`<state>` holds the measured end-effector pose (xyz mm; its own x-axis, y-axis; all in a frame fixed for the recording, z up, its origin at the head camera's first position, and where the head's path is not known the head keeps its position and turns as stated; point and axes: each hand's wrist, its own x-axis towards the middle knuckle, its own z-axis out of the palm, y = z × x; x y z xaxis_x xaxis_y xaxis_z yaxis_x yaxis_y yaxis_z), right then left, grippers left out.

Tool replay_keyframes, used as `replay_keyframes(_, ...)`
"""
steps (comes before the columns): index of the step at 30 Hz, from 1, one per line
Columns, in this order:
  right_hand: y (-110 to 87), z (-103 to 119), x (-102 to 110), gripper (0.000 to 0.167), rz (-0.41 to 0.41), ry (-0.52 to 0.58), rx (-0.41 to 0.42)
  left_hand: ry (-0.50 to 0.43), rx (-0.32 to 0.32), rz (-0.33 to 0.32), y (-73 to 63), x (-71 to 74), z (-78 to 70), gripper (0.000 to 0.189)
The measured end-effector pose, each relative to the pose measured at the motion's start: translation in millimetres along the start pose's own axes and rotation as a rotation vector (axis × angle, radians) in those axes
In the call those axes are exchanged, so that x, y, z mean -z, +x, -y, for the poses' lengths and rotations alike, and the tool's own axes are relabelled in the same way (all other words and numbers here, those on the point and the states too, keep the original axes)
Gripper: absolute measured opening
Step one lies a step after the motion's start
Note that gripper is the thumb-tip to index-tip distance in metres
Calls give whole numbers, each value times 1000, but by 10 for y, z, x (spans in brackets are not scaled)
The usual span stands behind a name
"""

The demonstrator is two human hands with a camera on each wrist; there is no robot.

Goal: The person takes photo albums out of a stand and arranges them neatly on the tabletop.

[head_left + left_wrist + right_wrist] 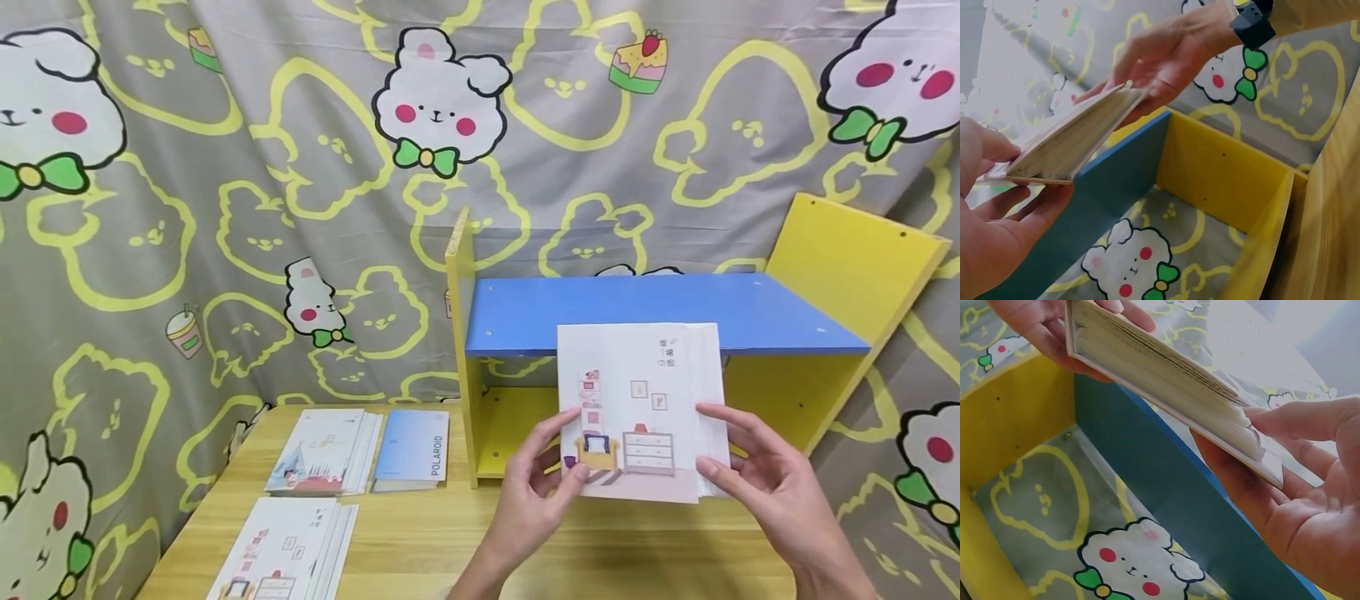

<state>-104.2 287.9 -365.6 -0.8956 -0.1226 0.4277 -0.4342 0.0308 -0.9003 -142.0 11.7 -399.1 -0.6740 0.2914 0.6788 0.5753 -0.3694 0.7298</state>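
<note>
A white photo album (pixel 630 400) with a drawn armchair and dresser on its cover is held up in front of the shelf unit. My left hand (pixel 542 475) grips its left edge, thumb on the cover and fingers behind. At the right edge my right hand (pixel 776 487) pinches it the same way. From below, the right wrist view shows the page block of the album (pixel 1160 381) between its covers, with pages slightly spread near the right thumb. In the left wrist view the album (pixel 1072 140) is tilted between both hands.
A yellow and blue shelf unit (pixel 645 300) stands on the wooden table (pixel 420 542). To the left lie a white album stack (pixel 318 450), a blue POLAROID album (pixel 412 446) and another white album stack (pixel 277 550). A patterned curtain (pixel 330 233) hangs behind.
</note>
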Motion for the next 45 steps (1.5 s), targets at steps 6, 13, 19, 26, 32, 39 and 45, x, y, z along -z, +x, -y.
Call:
replay_keyframes(6,-6,-23,-71,60,-26,-9,-18,9,2,2,-15,49,-12,58)
replay_keyframes(13,29,-60,-150,60,-12,-7,-3,29,8,-9,-48,129,-55,59)
replay_keyframes(19,64,-104,-255,60,-32,56,12,66,26,-26,-83,198,-90,60)
replay_keyframes(26,93,-124,-358,60,-22,64,1,113,5,-44,-118,285,-120,61)
replay_keyframes(32,102,-125,-443,58,-30,54,-17,149,20,-66,-151,347,-168,61)
replay_keyframes(39,101,-138,-542,58,-20,93,-1,184,20,-78,-188,422,-207,61)
replay_keyframes(45,125,-144,-635,57,-2,109,21,224,21,-102,-218,508,-260,61)
